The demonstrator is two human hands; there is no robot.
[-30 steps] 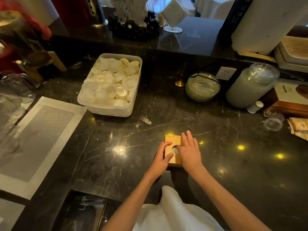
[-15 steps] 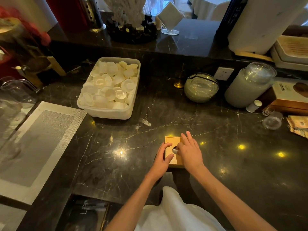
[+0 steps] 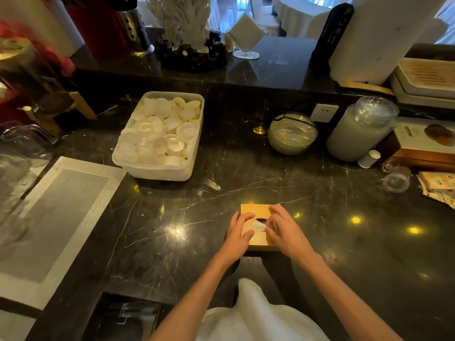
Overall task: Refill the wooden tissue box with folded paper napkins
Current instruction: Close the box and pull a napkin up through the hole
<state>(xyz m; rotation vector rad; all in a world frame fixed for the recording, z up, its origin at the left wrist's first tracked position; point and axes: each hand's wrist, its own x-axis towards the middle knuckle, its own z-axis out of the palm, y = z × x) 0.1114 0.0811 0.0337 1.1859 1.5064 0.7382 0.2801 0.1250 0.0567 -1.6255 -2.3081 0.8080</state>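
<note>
A small square wooden tissue box sits on the dark marble counter near the front edge. Its lid has an oval opening with a white paper napkin showing in it. My left hand grips the box's left side, thumb resting on the lid. My right hand lies over the right side of the lid, its thumb and forefinger pinching the napkin at the opening.
A white plastic tub of small white cups stands at the back left. A grey placemat lies far left. A glass bowl, a lidded jar, a small bottle and a carton crowd the back right.
My right hand has drawn back from lying flat on the lid to pinching the napkin at the opening. The left hand stays on the box's left side.
</note>
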